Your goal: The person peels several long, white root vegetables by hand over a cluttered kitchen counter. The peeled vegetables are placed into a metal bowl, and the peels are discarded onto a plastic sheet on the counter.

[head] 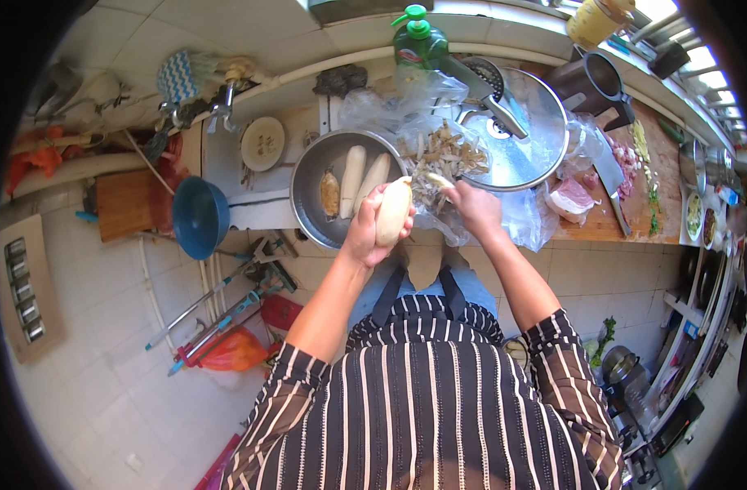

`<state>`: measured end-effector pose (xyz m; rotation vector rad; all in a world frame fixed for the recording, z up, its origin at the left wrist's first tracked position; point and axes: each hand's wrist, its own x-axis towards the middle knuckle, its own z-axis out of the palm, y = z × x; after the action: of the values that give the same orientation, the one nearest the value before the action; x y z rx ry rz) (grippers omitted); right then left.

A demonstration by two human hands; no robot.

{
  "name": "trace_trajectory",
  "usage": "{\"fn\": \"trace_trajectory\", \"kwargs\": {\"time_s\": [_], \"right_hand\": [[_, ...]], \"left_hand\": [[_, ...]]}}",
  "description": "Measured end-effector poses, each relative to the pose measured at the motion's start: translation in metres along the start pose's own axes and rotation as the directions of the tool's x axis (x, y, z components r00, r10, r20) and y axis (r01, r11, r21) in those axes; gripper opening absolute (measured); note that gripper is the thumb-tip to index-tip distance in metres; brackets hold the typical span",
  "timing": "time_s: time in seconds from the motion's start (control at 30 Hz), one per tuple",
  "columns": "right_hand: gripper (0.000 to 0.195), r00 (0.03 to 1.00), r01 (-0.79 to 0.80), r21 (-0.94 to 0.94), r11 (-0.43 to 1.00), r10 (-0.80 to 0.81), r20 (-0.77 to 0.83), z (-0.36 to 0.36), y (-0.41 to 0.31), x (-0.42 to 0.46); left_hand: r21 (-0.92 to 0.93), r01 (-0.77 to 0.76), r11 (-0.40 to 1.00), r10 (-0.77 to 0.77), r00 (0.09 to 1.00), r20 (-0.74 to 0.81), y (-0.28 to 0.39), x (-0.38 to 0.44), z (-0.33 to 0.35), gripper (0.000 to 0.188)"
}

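My left hand (pixel 373 226) holds a peeled pale root vegetable (pixel 394 211), likely a lotus root segment, at the right rim of a steel basin (pixel 300 208). Two peeled long pieces (pixel 352 177) and a brown unpeeled one (pixel 330 193) lie in the basin. Just to the right, my right hand (pixel 476 208) is closed around a small pale-handled tool (pixel 439 180), probably a peeler; its working end is hard to make out. Beyond both hands, brown and white peelings (pixel 450 150) are heaped on clear plastic bags (pixel 523 214).
A glass lid (pixel 533 153) with a knife (pixel 502 113) across it lies behind my right hand. Farther right, a cutting board (pixel 661 184) bears a cleaver (pixel 609 162) and raw meat (pixel 570 199). A green pump bottle (pixel 419 46) stands at the back; a blue bowl (pixel 200 217) is left.
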<state>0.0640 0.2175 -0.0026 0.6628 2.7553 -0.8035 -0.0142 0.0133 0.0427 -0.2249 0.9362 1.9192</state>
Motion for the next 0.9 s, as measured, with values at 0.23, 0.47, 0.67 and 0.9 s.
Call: {"fn": "trace_trajectory", "kwargs": {"time_s": [0.23, 0.47, 0.67, 0.9], "right_hand": [[0.043, 0.997, 0.064, 0.409, 0.911, -0.079, 0.02, -0.033, -0.05, -0.02], [0.04, 1.0, 0.005, 0.154, 0.988, -0.009, 0.026, -0.011, -0.017, -0.009], [0.041, 0.985, 0.166, 0.209, 0.964, -0.174, 0.018, -0.016, -0.041, -0.022], [0.041, 0.996, 0.061, 0.356, 0.932, -0.078, 0.032, -0.024, -0.024, -0.015]], "left_hand": [[-0.053, 0.037, 0.998, -0.04, 0.997, -0.067, 0.0, 0.003, 0.003, 0.041], [-0.057, 0.079, 0.995, -0.078, 0.997, 0.014, -0.003, 0.002, 0.0, 0.041], [0.013, 0.08, 0.997, -0.08, 0.997, -0.009, -0.006, 0.004, -0.003, 0.043], [-0.254, 0.201, 0.946, -0.19, 0.979, 0.067, -0.001, 0.005, -0.004, 0.041]]}}
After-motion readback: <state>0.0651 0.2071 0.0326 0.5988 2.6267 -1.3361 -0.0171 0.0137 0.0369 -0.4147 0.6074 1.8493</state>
